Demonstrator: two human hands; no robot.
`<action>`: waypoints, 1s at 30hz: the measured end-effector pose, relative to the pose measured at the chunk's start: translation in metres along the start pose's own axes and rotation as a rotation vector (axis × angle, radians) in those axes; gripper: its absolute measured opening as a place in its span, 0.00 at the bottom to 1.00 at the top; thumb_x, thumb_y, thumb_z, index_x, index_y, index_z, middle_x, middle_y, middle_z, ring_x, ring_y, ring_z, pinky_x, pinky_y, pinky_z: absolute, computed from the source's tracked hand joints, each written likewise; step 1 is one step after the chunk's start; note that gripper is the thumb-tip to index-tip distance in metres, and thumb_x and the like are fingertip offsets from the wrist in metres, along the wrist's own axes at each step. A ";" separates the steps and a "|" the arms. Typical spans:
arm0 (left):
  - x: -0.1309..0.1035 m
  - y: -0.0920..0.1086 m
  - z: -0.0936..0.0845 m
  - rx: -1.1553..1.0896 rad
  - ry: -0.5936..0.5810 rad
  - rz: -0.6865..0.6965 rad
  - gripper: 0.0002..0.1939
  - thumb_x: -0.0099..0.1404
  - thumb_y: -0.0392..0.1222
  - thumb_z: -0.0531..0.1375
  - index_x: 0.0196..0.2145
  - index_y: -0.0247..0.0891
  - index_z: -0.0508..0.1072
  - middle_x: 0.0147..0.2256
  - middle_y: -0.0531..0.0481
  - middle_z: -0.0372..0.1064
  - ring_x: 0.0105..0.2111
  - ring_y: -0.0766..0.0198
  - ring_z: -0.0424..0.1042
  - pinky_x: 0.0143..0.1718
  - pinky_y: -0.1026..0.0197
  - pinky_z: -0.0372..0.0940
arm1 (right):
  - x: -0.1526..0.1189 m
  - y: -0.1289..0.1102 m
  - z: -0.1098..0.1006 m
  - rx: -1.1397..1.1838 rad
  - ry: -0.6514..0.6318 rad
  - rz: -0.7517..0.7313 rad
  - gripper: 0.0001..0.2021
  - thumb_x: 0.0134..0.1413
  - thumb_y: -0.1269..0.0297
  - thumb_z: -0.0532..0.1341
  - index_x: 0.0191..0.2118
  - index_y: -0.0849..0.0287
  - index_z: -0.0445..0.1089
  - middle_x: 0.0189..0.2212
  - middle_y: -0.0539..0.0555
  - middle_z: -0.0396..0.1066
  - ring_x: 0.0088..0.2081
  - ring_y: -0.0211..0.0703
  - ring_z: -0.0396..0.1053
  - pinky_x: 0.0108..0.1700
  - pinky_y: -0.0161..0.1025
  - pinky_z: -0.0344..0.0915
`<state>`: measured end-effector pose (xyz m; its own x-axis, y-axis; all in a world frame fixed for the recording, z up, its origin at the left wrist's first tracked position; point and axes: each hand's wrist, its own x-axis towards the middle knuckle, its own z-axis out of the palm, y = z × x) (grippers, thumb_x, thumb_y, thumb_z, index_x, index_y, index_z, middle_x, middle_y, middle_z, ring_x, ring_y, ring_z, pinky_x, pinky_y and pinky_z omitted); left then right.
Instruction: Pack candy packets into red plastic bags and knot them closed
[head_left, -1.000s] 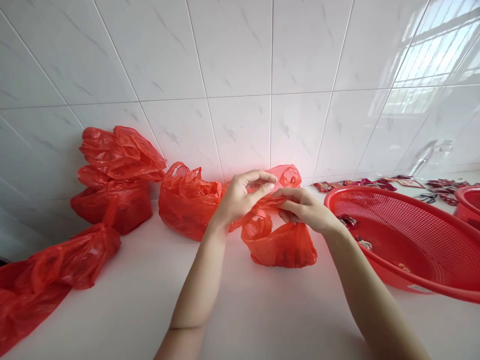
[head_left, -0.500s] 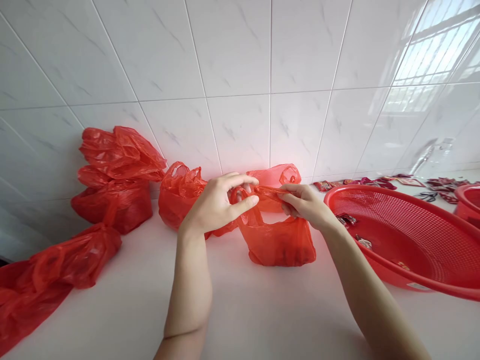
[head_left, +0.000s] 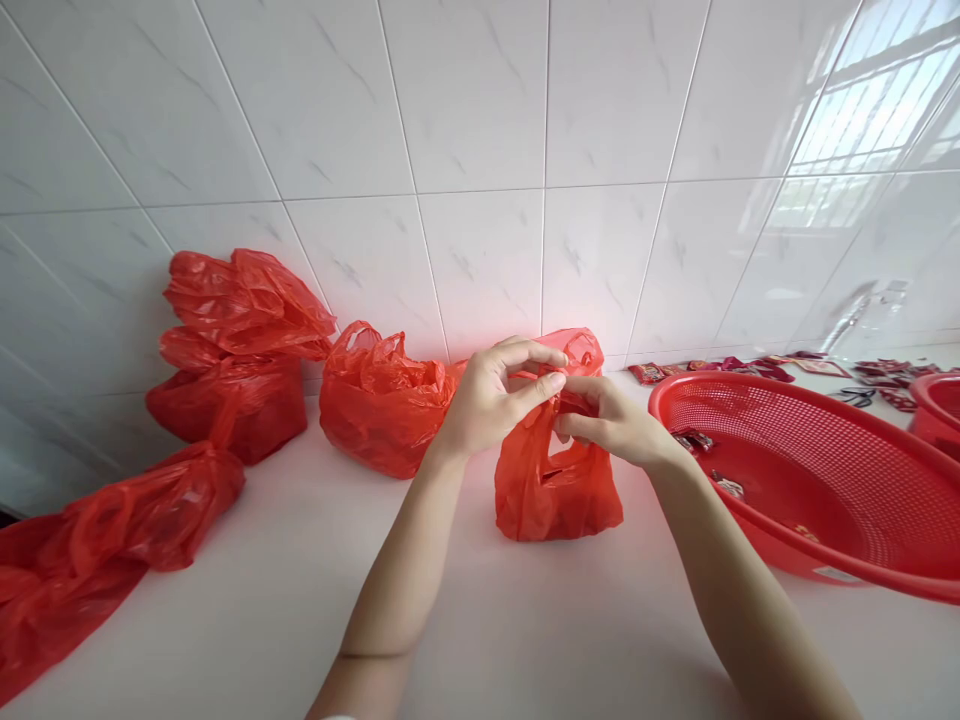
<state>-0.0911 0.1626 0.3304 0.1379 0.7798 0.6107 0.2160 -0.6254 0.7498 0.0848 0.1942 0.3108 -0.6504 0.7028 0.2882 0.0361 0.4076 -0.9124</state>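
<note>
A red plastic bag [head_left: 555, 500] with something in its lower part stands on the white surface before me, its handles drawn upward. My left hand [head_left: 506, 395] pinches the top of the handles between thumb and fingertips. Close against it on the right, my right hand [head_left: 615, 420] has its fingers curled round the same handles; the fingertips partly hide the plastic. Just left of my left hand sits another filled red bag [head_left: 382, 415]. Behind my hands, a paler red bag [head_left: 589, 345] leans on the wall.
Several red bags are piled at the left, an upper one [head_left: 240, 300] against the tiled wall [head_left: 480, 260]. A big red mesh basket [head_left: 810, 480] with a few small packets stands at the right. Small packets [head_left: 750, 368] and a clear bottle [head_left: 885, 315] lie beyond it.
My left hand has moved right and now closes on the bag's handles beside my right hand. The handles, stretched sideways before, now rise upright, and the bag has turned slightly.
</note>
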 end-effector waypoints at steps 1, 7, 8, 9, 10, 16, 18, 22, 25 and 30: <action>0.000 0.001 0.001 -0.003 -0.015 0.020 0.05 0.62 0.41 0.67 0.37 0.39 0.80 0.39 0.47 0.76 0.41 0.59 0.76 0.41 0.59 0.73 | 0.000 -0.001 -0.002 0.017 -0.044 -0.006 0.02 0.51 0.68 0.63 0.32 0.59 0.70 0.22 0.47 0.68 0.26 0.37 0.65 0.27 0.35 0.59; 0.000 0.001 0.000 -0.090 -0.104 0.064 0.09 0.64 0.42 0.65 0.42 0.40 0.78 0.44 0.45 0.75 0.46 0.57 0.76 0.48 0.55 0.73 | 0.001 0.004 -0.005 0.045 -0.093 0.031 0.17 0.55 0.50 0.67 0.26 0.58 0.67 0.18 0.47 0.67 0.20 0.33 0.58 0.22 0.34 0.52; 0.000 0.001 -0.001 -0.084 -0.107 0.079 0.11 0.65 0.41 0.64 0.45 0.41 0.77 0.47 0.45 0.74 0.49 0.56 0.75 0.51 0.54 0.72 | 0.002 0.005 -0.005 0.054 -0.074 0.035 0.20 0.56 0.47 0.66 0.24 0.58 0.66 0.17 0.47 0.66 0.19 0.32 0.56 0.21 0.34 0.50; 0.000 0.000 -0.002 -0.054 -0.098 0.104 0.12 0.65 0.41 0.64 0.47 0.41 0.76 0.50 0.45 0.73 0.52 0.56 0.73 0.53 0.53 0.71 | 0.003 0.006 -0.005 0.065 -0.054 0.037 0.22 0.57 0.45 0.64 0.22 0.57 0.65 0.16 0.47 0.66 0.18 0.31 0.54 0.21 0.34 0.49; 0.000 -0.001 -0.004 -0.002 -0.073 0.138 0.12 0.65 0.40 0.63 0.47 0.42 0.76 0.51 0.45 0.72 0.53 0.56 0.72 0.54 0.53 0.70 | 0.004 0.007 -0.004 0.082 -0.030 0.040 0.24 0.58 0.43 0.62 0.21 0.57 0.64 0.16 0.48 0.66 0.17 0.31 0.53 0.20 0.35 0.47; -0.003 -0.004 -0.016 0.408 -0.070 0.170 0.06 0.62 0.34 0.61 0.31 0.41 0.78 0.41 0.49 0.70 0.45 0.59 0.72 0.50 0.56 0.68 | 0.006 0.009 -0.006 0.220 0.089 0.070 0.25 0.57 0.41 0.62 0.22 0.58 0.68 0.16 0.50 0.68 0.16 0.30 0.49 0.20 0.36 0.48; -0.004 -0.006 -0.016 0.488 -0.134 0.108 0.07 0.62 0.34 0.61 0.33 0.43 0.80 0.41 0.49 0.69 0.43 0.59 0.72 0.47 0.56 0.69 | 0.007 0.010 -0.006 0.241 0.131 0.072 0.24 0.56 0.41 0.63 0.24 0.59 0.70 0.17 0.50 0.68 0.16 0.31 0.50 0.20 0.36 0.49; -0.003 -0.012 -0.009 0.586 -0.181 0.033 0.05 0.62 0.39 0.65 0.36 0.45 0.82 0.46 0.47 0.68 0.47 0.55 0.72 0.46 0.54 0.69 | 0.008 0.012 -0.008 0.259 0.182 0.081 0.25 0.55 0.40 0.63 0.22 0.58 0.68 0.17 0.51 0.68 0.16 0.31 0.50 0.20 0.36 0.51; -0.001 -0.016 -0.004 0.636 -0.177 0.044 0.04 0.63 0.39 0.65 0.34 0.44 0.82 0.50 0.44 0.69 0.51 0.50 0.70 0.49 0.49 0.68 | 0.008 0.014 -0.010 0.260 0.185 0.086 0.26 0.56 0.40 0.62 0.21 0.58 0.68 0.17 0.52 0.68 0.16 0.31 0.50 0.21 0.37 0.52; 0.001 -0.014 -0.008 0.574 -0.144 0.052 0.06 0.62 0.36 0.63 0.28 0.40 0.78 0.49 0.45 0.72 0.50 0.51 0.72 0.50 0.50 0.69 | 0.006 0.012 -0.012 0.216 0.191 0.079 0.26 0.57 0.41 0.62 0.20 0.58 0.65 0.17 0.51 0.68 0.16 0.31 0.51 0.21 0.37 0.52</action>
<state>-0.1014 0.1715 0.3224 0.2837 0.7696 0.5720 0.6883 -0.5788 0.4373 0.0907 0.2108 0.3051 -0.4968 0.8326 0.2451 -0.0948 0.2287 -0.9689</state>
